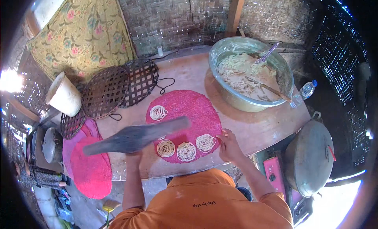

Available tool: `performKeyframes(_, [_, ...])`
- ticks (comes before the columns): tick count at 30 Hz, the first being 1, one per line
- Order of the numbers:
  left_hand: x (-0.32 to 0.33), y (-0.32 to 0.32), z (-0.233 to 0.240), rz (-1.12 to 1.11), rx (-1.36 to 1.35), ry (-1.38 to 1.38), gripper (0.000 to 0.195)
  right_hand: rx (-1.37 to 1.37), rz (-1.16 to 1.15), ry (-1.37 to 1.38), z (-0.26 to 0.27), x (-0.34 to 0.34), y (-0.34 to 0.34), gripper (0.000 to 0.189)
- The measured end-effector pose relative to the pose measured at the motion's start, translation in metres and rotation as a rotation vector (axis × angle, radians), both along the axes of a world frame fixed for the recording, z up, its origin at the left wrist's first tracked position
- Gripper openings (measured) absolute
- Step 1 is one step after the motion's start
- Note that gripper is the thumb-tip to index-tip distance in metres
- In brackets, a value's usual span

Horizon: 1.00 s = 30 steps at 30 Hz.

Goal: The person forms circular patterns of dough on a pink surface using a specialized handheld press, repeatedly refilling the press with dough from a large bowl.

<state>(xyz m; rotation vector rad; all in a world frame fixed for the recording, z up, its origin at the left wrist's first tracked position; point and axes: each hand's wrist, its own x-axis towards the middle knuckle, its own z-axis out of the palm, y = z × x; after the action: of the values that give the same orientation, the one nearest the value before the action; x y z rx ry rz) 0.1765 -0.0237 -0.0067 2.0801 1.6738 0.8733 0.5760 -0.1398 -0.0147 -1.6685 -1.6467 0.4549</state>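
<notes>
A round pink mesh mat (189,111) lies on the table before me, with several coiled nests of pale noodle-like strands (186,151) near its left and lower edges. My left hand (134,153) is mostly hidden beneath a dark, long tool with a broad middle and narrower ends (133,137); the tool is blurred and spans the mat's left part, covering part of one nest. How that hand's fingers lie cannot be seen. At the mat's right edge my right hand (228,143) has its thumb and fingertips on the rim, beside a coiled nest (205,143).
A large basin (251,105) of pale dough with a wooden stick stands back right, a water bottle (307,90) beside it. Dark woven trays (106,91), a white bucket (65,96) and more pink mats (91,167) are left. A big metal pot (310,158) stands right. Another person (44,176) is far left.
</notes>
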Motion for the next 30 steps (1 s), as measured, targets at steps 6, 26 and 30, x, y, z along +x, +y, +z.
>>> performKeyframes(6, [-0.097, 0.019, -0.022, 0.268, 0.255, -0.198, 0.038, -0.034, 0.017, -0.103, 0.002, -0.003, 0.002, 0.038])
performKeyframes(26, [0.012, -0.005, 0.039, -0.109, 0.133, -0.255, 0.041, 0.022, 0.147, -0.425, 0.033, -0.002, 0.032, 0.032])
performKeyframes(30, [0.033, -0.004, 0.046, -0.196, -0.177, -0.644, 0.044, 0.175, 0.139, 0.132, 0.054, -0.006, 0.047, 0.029])
